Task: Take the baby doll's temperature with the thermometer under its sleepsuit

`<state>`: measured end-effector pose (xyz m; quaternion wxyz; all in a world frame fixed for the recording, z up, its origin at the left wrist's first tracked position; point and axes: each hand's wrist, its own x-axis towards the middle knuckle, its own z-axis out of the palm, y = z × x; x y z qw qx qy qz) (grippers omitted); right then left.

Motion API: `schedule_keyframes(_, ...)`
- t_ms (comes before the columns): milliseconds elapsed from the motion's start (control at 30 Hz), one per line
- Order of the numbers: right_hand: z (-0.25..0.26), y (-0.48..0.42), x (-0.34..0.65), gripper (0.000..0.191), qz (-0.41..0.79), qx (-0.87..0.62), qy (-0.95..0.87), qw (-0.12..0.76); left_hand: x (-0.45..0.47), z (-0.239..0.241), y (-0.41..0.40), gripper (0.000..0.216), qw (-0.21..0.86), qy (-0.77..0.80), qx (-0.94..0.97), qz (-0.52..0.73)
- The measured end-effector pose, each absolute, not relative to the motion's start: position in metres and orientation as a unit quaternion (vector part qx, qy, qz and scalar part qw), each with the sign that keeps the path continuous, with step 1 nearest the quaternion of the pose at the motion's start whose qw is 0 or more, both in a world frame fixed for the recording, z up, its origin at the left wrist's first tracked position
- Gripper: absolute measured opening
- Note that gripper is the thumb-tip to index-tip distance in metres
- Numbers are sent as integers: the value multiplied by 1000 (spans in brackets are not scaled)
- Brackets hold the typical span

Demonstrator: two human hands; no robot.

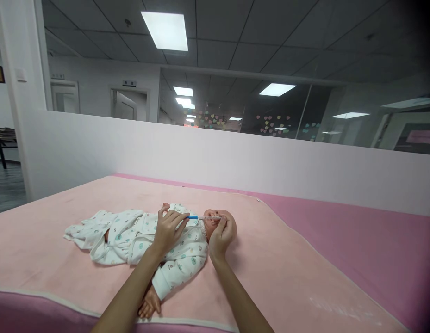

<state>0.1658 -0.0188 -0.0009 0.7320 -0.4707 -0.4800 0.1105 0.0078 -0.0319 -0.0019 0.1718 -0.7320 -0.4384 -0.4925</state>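
A thin clear thermometer (210, 217) with a blue end stretches level between my two hands, above the doll's chest and face. At its blue end, my left hand (168, 227) pinches with fingertips and thumb. The clear end sits between the fingertips of my right hand (221, 233), which partly covers the doll's head. Beneath them a baby doll (185, 252) lies on its back, head to the right, dressed in a white patterned outfit. One doll hand (150, 303) rests near the front edge, by my left forearm.
The doll lies on a peach-coloured mat (287, 277) with pale edging, over a pink surface (367, 236). A low white partition (201, 152) with glass above stands behind. At far left are a dark table (3, 145) and a doorway pillar (23, 92).
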Motion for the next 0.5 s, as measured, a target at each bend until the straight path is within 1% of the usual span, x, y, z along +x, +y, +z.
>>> schedule_keyframes(100,-6,-16,163,39,121,-458,-486,734,7,-5,-29,24,181,-429,-727,-505)
schedule_keyframes(200,-8,-14,162,33,114,-401,-513,750,6,-6,-27,20,182,-393,-722,-540)
schedule_keyframes(300,-3,-23,170,28,81,-369,-538,754,5,-3,-26,24,127,-393,-673,-614)
schedule_keyframes(400,2,-51,194,20,-13,-398,-556,729,4,1,-29,32,38,-413,-631,-656)
schedule_keyframes(500,-9,-89,232,9,-191,-391,-630,643,6,3,-32,30,19,-403,-688,-603)
